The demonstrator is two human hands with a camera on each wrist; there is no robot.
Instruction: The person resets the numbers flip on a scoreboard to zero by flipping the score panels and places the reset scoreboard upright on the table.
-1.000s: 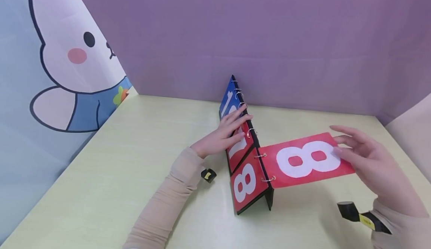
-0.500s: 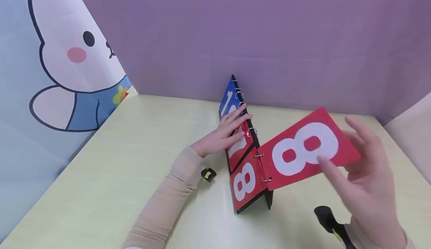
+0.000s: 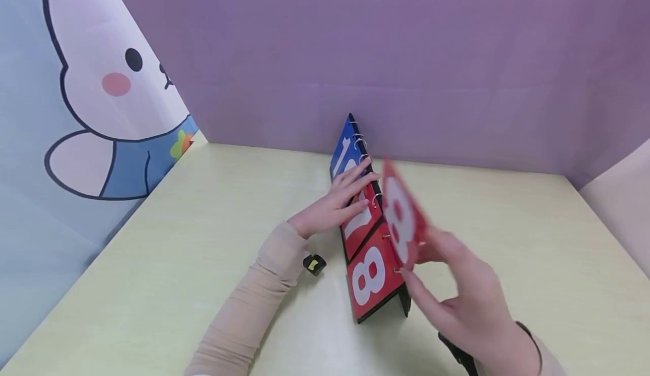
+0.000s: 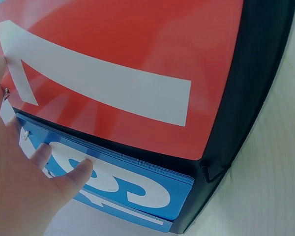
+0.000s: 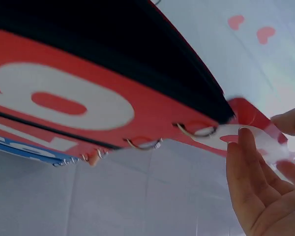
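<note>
A tent-shaped flip scoreboard (image 3: 369, 277) stands on the table, its red and blue number cards hung on metal rings. My left hand (image 3: 339, 201) lies across its middle with spread, nearly straight fingers; the left wrist view shows fingertips on a blue card (image 4: 137, 189) beside a red card with a white 1 (image 4: 113, 78). At the near end, a red card with a white 8 (image 3: 400, 218) is raised upright on its rings. My right hand (image 3: 467, 302) holds this card between thumb and fingers, the fingers partly hidden behind it. Another 8 shows on the red card beneath.
The pale wooden table (image 3: 203, 285) extends around the scoreboard. A purple cloth backdrop (image 3: 406, 54) rises at the back, close to the scoreboard's far end. A cartoon rabbit cloth (image 3: 117, 110) hangs at left. A small black wrist camera (image 3: 315, 264) sits beside my left wrist.
My right hand has swung the red 8 card up and leftward, from stretched out at the right to upright above the rings. The left hand and the scoreboard have stayed in place.
</note>
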